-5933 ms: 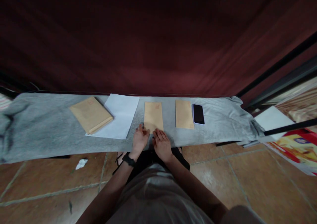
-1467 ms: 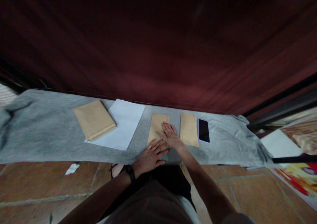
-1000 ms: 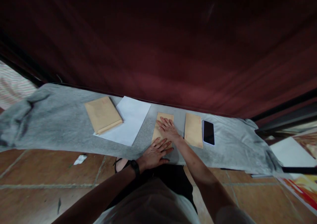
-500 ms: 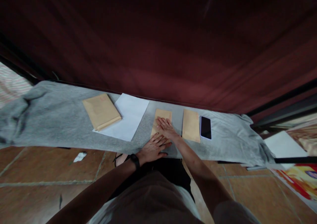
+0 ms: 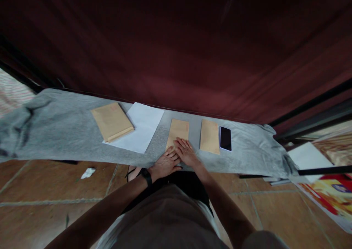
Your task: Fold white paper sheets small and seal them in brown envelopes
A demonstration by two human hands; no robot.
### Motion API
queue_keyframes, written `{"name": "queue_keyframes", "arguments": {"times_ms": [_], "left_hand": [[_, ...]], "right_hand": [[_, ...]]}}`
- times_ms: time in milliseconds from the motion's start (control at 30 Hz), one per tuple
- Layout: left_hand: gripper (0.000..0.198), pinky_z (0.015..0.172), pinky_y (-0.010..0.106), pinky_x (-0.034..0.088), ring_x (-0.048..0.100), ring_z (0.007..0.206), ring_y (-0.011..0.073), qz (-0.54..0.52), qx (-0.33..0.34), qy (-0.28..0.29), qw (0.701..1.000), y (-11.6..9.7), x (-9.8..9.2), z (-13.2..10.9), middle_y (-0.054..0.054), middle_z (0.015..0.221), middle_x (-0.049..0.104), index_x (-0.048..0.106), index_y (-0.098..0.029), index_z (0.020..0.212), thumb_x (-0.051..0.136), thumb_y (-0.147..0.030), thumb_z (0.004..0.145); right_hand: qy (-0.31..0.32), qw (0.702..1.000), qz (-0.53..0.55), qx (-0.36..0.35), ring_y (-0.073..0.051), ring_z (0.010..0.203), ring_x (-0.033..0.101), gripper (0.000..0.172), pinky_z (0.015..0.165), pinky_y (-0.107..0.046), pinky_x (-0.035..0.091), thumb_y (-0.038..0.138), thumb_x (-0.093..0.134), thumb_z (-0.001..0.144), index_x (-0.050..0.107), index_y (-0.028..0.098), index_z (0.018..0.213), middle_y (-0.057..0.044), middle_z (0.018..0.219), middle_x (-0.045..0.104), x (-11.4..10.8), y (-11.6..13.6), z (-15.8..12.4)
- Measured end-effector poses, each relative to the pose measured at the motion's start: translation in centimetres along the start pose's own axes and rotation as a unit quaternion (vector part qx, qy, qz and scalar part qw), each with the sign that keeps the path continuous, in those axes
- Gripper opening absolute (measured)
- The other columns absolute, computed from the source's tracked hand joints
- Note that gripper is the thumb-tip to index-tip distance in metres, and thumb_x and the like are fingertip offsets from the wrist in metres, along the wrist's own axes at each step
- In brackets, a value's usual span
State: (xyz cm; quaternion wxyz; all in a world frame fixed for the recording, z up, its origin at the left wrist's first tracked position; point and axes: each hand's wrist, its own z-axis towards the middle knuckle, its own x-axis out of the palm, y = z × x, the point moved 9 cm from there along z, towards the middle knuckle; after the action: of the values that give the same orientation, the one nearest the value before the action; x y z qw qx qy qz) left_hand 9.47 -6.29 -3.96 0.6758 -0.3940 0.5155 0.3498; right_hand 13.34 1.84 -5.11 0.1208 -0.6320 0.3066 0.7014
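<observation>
A narrow brown envelope (image 5: 178, 131) lies on the grey cloth (image 5: 55, 131) in front of me. My left hand (image 5: 165, 163) lies flat with fingers stretched over its near left corner. My right hand (image 5: 187, 152) rests flat on its near end, fingers spread. A second brown envelope (image 5: 209, 141) lies just to the right, untouched. A black wristband sits on my left wrist.
A dark phone (image 5: 225, 138) lies right of the second envelope. To the left, a thick brown envelope (image 5: 112, 121) sits partly on a white sheet (image 5: 141, 130). A dark red curtain (image 5: 176, 51) hangs behind. Tiled floor (image 5: 41, 190) with a paper scrap (image 5: 88, 173) lies below.
My right hand has slid back along the envelope from its middle to its near end. My left hand stays flat at the near corner. The view has shifted slightly.
</observation>
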Motion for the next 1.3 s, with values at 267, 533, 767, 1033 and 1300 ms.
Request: {"name": "queue_keyframes", "arguments": {"times_ms": [267, 533, 767, 1033, 1300], "left_hand": [[0.057, 0.126, 0.043, 0.015, 0.029, 0.152, 0.0208, 0.004, -0.029, -0.001, 1.000, 0.0, -0.5, -2.9, 0.010, 0.160, 0.041, 0.041, -0.019, 0.152, 0.039, -0.048, 0.104], [0.066, 0.127, 0.045, 0.018, 0.027, 0.153, 0.0235, 0.005, -0.059, -0.024, 0.998, -0.1, 0.0, -3.2, 0.011, 0.163, 0.036, 0.030, -0.017, 0.158, 0.044, -0.048, 0.101], [0.061, 0.122, 0.043, 0.031, 0.035, 0.149, 0.0243, 0.002, -0.093, -0.035, 0.995, 1.0, -0.9, -4.6, 0.013, 0.160, 0.039, 0.037, -0.014, 0.153, 0.043, -0.045, 0.101], [0.051, 0.108, 0.046, 0.046, 0.053, 0.135, 0.0288, 0.025, -0.114, -0.081, 0.990, 1.9, -1.8, -4.1, 0.014, 0.145, 0.059, 0.049, -0.016, 0.145, 0.042, -0.043, 0.102], [0.037, 0.090, 0.045, 0.051, 0.065, 0.109, 0.0298, 0.033, -0.153, -0.148, 0.976, 2.8, -2.5, -2.9, 0.011, 0.126, 0.070, 0.061, -0.021, 0.129, 0.041, -0.031, 0.101]], "right_hand": [[-0.041, 0.999, -0.007, 0.030, -0.023, 0.153, 0.028, 0.052, 0.125, -0.048, 0.022, 0.039, 0.036, 0.107, 0.034, 0.026, 0.157, -0.006, 0.166, 0.027, -0.6, 0.3, -5.2], [-0.064, 0.996, 0.018, 0.054, -0.024, 0.149, 0.035, 0.052, 0.126, -0.049, 0.020, 0.038, 0.040, 0.106, 0.039, 0.022, 0.155, -0.007, 0.162, 0.037, -0.1, 2.1, -8.5], [-0.088, 0.991, 0.032, 0.096, -0.024, 0.144, 0.042, 0.047, 0.124, -0.049, 0.023, 0.033, 0.038, 0.107, 0.046, 0.024, 0.151, -0.005, 0.156, 0.047, -1.2, 1.3, -9.4], [-0.142, 0.960, 0.034, 0.239, -0.032, 0.123, 0.056, 0.041, 0.103, -0.050, 0.046, 0.029, 0.044, 0.102, 0.058, 0.018, 0.139, -0.015, 0.140, 0.060, -2.4, 0.6, -8.4], [-0.274, 0.809, 0.415, 0.314, -0.027, 0.106, 0.062, 0.017, 0.100, -0.047, 0.049, 0.027, 0.058, 0.089, 0.063, 0.023, 0.104, -0.009, 0.104, 0.067, -0.6, -2.5, -6.8]]}}
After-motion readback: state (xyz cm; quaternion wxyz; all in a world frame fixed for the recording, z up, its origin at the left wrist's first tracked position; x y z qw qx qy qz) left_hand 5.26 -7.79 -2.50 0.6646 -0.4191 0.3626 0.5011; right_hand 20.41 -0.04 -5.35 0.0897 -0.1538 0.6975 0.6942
